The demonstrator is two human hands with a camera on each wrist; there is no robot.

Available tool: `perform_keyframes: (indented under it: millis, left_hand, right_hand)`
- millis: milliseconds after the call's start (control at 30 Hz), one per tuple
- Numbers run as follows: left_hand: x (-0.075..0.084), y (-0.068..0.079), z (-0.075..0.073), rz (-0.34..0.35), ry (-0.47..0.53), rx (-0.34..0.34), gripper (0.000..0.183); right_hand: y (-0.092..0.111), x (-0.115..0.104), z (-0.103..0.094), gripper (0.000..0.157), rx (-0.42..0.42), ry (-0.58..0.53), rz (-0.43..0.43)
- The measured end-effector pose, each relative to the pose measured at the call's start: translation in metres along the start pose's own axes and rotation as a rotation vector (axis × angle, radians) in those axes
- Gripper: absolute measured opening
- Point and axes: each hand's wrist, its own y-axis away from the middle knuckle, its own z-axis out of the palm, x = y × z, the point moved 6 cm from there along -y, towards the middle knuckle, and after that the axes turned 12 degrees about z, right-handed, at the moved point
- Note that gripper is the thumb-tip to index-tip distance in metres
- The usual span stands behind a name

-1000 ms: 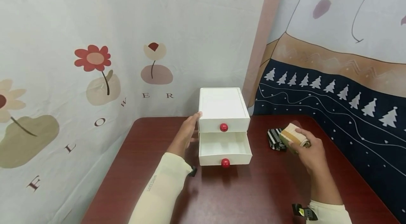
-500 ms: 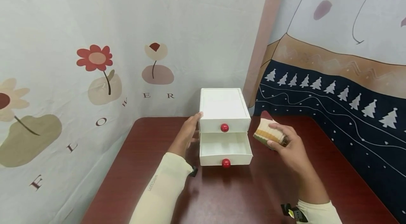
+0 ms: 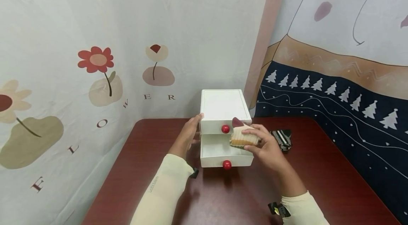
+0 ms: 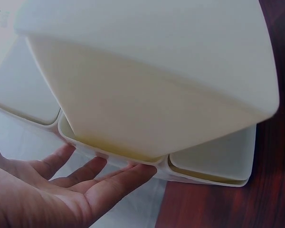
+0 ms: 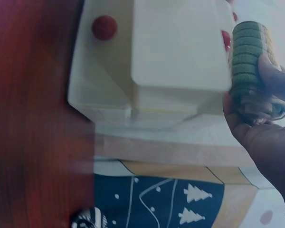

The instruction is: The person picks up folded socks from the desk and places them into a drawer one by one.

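Observation:
A small white two-drawer cabinet [image 3: 224, 104] stands on the table, its lower drawer [image 3: 211, 147] pulled out. My left hand [image 3: 188, 133] rests against the cabinet's left side, fingers extended; in the left wrist view the fingertips of that hand [image 4: 85, 190] touch the edge of a side panel [image 4: 147, 109]. My right hand [image 3: 264, 143] pinches a folded striped sock bundle [image 3: 243, 136] in cream, yellow, green and maroon, above the open drawer's right part. The right wrist view shows the bundle's green ribbed side [image 5: 247, 57] between thumb and fingers.
A black-and-white striped folded sock bundle [image 3: 282, 139] lies on the table right of the cabinet, partly behind my right hand. Red round knobs [image 3: 227, 164] stick out from the drawer fronts. Printed cloth [image 3: 318, 90] hangs behind the dark red table [image 3: 146, 140].
My right hand has carried the cream striped sock bundle leftward from beside the black-and-white one to above the open drawer. My left hand has stayed at the cabinet's side.

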Motion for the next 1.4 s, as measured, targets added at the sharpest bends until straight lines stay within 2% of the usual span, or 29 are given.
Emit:
perform_keyframes:
  millis: [133, 267, 433, 600, 900, 1067, 1400]
  left_hand:
    - [-0.001, 0.0, -0.001, 0.001, 0.001, -0.003, 0.086]
    - [-0.001, -0.001, -0.002, -0.003, 0.003, 0.003, 0.087]
    - [-0.002, -0.001, -0.003, -0.007, 0.016, -0.005, 0.087]
    - [-0.001, -0.002, -0.003, -0.008, 0.025, -0.01, 0.086]
    - [-0.001, -0.003, -0.002, 0.005, 0.016, -0.006, 0.085]
    - [-0.001, -0.002, -0.002, 0.008, 0.024, -0.007, 0.085]
    - [-0.001, -0.001, 0.0, 0.005, 0.016, -0.005, 0.084]
  right_hand:
    - [-0.004, 0.001, 0.015, 0.049, -0.023, -0.005, -0.063]
    - [-0.008, 0.0, 0.025, 0.049, -0.04, -0.014, -0.083]
    - [-0.01, 0.002, 0.032, 0.049, -0.087, -0.007, -0.06]
    - [-0.013, 0.002, 0.038, 0.045, -0.158, 0.047, -0.067]
    - [-0.021, 0.002, 0.044, 0.037, -0.279, 0.122, 0.038]
    - [-0.026, 0.003, 0.054, 0.035, -0.345, 0.165, 0.033]
    - [-0.033, 0.003, 0.068, 0.029, -0.4, 0.257, 0.043]
